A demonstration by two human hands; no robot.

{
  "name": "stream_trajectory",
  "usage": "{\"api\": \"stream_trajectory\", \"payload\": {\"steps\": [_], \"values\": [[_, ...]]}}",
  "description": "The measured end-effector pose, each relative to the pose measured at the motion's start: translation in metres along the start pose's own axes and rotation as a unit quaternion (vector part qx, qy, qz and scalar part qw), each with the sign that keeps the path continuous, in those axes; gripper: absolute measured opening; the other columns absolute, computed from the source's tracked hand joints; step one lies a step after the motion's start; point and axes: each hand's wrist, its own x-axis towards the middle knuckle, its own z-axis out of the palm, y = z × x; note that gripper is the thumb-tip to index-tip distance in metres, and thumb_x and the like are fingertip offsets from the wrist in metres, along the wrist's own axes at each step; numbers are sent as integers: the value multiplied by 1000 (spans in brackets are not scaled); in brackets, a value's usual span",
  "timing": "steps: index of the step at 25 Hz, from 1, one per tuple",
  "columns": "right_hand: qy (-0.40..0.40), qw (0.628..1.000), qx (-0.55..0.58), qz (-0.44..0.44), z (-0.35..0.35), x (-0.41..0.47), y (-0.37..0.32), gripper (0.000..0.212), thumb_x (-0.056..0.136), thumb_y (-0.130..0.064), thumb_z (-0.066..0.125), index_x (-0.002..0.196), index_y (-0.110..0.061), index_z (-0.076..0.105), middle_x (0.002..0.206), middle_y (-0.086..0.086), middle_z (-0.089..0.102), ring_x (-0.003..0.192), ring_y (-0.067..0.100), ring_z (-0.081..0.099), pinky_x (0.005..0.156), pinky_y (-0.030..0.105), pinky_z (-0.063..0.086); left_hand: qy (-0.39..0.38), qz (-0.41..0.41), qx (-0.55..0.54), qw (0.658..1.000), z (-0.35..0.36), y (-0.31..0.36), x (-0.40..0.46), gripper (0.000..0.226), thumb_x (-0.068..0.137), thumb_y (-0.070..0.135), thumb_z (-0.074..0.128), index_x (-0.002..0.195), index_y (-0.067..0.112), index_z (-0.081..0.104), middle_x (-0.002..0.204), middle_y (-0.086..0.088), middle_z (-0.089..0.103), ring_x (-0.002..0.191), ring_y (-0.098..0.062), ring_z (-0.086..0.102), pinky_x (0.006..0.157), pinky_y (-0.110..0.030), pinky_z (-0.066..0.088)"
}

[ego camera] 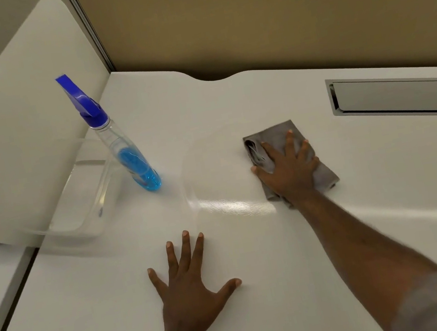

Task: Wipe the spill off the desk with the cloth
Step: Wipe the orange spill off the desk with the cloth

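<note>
A folded grey cloth (273, 134) lies flat on the white desk (256, 260), right of centre. My right hand (288, 166) presses down on the cloth with straight, spread fingers. To the cloth's left a wet, shiny streak (235, 205) and a faint curved damp patch mark the desk surface. My left hand (190, 282) rests flat on the desk near the front, fingers spread, holding nothing.
A clear spray bottle (136, 164) with blue liquid and a blue trigger head stands at the left. Beside it sits a clear plastic tray (86, 210) against a white divider panel (19, 140). A metal cable hatch (402, 97) is set into the desk at the back right.
</note>
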Motion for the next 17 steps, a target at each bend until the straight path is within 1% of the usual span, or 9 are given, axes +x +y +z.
{"api": "stream_trajectory", "payload": {"steps": [1, 3, 6, 9, 11, 14, 17], "values": [[-5, 1000, 6, -4, 0, 14, -11, 76, 76, -78, 45, 143, -51, 22, 162, 11, 1, 143, 49, 5, 107, 70, 14, 5, -1, -1, 1000, -1, -2, 1, 109, 57, 100, 23, 143, 51, -24, 153, 23, -32, 140, -11, -36, 111, -63, -15], [-13, 999, 3, -34, 1, 35, -34, 73, 76, -78, 43, 141, -50, 25, 162, 11, 4, 142, 48, 8, 108, 68, 15, 9, -5, 1, 1000, -1, -6, 5, 109, 56, 101, 21, 142, 53, -25, 153, 23, -34, 140, -10, -38, 110, -62, -16], [-28, 989, -20, -146, 7, 45, -70, 67, 80, -73, 43, 141, -48, 28, 161, 3, 13, 143, 43, 12, 108, 64, 18, 8, -4, -4, 1000, -2, -12, 12, 109, 57, 101, 22, 143, 53, -25, 153, 23, -34, 139, -10, -38, 110, -61, -17], [-36, 967, -30, -251, 13, 30, -93, 61, 83, -68, 45, 140, -47, 33, 161, -2, 19, 145, 38, 14, 109, 61, 21, -5, 6, -2, 1000, 1, -15, 17, 108, 59, 99, 26, 143, 53, -24, 154, 21, -32, 141, -12, -36, 110, -62, -16], [-50, 954, -26, -293, 17, 7, -94, 60, 84, -65, 47, 139, -48, 34, 161, -4, 19, 146, 35, 12, 110, 59, 20, -8, 6, 7, 1000, 2, -16, 18, 107, 61, 97, 27, 142, 53, -26, 155, 20, -32, 141, -13, -36, 111, -63, -15], [-71, 945, -3, -319, 19, -40, -86, 59, 85, -64, 47, 140, -47, 34, 161, -6, 17, 147, 31, 8, 111, 57, 16, -14, 7, 4, 1000, 2, -17, 17, 108, 61, 96, 30, 142, 51, -25, 155, 19, -31, 140, -12, -36, 112, -64, -12], [-65, 940, -17, -336, 19, -89, -55, 55, 85, -59, 48, 138, -48, 37, 159, -9, 24, 145, 30, 18, 105, 52, 25, -18, 4, 11, 1000, 1, -24, 6, 110, 59, 97, 29, 140, 50, -28, 155, 19, -31, 142, -12, -34, 113, -63, -9]]}}
